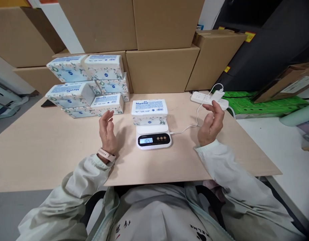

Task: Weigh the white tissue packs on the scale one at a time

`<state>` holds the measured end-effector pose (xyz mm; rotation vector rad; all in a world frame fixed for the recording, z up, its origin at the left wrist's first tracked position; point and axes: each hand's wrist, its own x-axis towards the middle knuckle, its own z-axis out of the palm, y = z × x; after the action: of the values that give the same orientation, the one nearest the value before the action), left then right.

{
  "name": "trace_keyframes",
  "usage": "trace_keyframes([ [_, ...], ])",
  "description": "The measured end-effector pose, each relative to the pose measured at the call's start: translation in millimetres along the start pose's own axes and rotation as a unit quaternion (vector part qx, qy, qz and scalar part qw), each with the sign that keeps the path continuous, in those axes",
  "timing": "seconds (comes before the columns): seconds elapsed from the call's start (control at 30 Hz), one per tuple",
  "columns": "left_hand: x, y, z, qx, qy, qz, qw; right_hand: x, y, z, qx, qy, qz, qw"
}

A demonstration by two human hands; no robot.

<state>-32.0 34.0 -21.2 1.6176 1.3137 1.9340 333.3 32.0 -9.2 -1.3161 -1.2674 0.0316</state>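
A pack of tissues [149, 112] with blue "Manhua" print rests on a white digital scale [141, 144], whose lit display reads 104.1. My left hand [107, 132] is raised to the left of the scale, fingers loosely curved and apart, holding nothing. On the other side, my right hand [211, 123] hovers over the table near the white cable, its palm facing inward and its fingers bent without anything in them. Neither hand touches the pack or the scale. Behind my left hand stand several more tissue packs [107, 104] in stacks.
Cardboard boxes [162, 72] line the back of the table [69, 150]. A white power strip [201, 97] lies at the back right, with a thin charging cable [186, 129] running to the scale. A green crate-like surface [245, 105] stands right of the table.
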Motion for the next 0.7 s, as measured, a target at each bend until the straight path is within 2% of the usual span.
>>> trace_keyframes([
  [0.17,-2.0,0.3,-1.5,-0.009,0.003,-0.029,1.0,-4.9,-6.4,1.8,0.037,0.018,-0.002,0.999],
  [0.37,-4.3,3.7,-3.0,-0.018,-0.005,-0.049,0.999,-13.5,8.7,11.4,0.076,0.029,-0.059,0.995],
  [0.47,-5.3,4.8,-2.2,-0.023,-0.003,-0.079,0.997,-18.4,14.2,13.2,0.072,0.006,-0.075,0.995],
  [0.7,-8.9,4.1,-4.4,-0.065,0.032,-0.155,0.985,-31.0,8.2,12.3,0.076,-0.018,-0.038,0.996],
])
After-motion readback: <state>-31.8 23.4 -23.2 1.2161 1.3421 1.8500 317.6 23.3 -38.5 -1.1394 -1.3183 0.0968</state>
